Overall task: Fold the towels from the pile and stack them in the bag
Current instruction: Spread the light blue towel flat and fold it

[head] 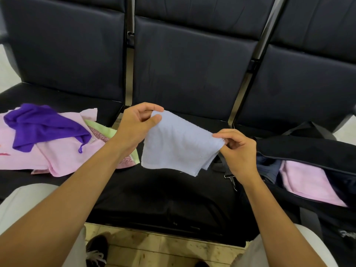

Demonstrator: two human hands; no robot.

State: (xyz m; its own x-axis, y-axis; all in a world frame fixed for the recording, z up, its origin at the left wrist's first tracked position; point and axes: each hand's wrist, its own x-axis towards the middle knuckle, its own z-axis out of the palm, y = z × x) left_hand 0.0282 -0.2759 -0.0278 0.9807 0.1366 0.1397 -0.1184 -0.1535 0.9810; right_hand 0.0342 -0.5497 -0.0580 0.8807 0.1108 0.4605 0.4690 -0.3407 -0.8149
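A pale blue towel [177, 143] hangs doubled over in the air above the middle black seat. My left hand [137, 124] pinches its upper left corner between thumb and fingers. My right hand [238, 149] pinches its right corner. On the left seat lies the pile: a purple towel [42, 126] on top of pink towels [63, 157], with a green-edged patterned one [107, 134] beneath. At the right stands an open dark bag [308, 149] with a folded pink towel [306, 180] inside it.
Three black padded seats [173, 189] with tall backrests run across the view, split by metal bars. A strap with a metal clip [230, 179] lies by the bag. Tiled floor and my shoes [96, 247] show below the seat edge.
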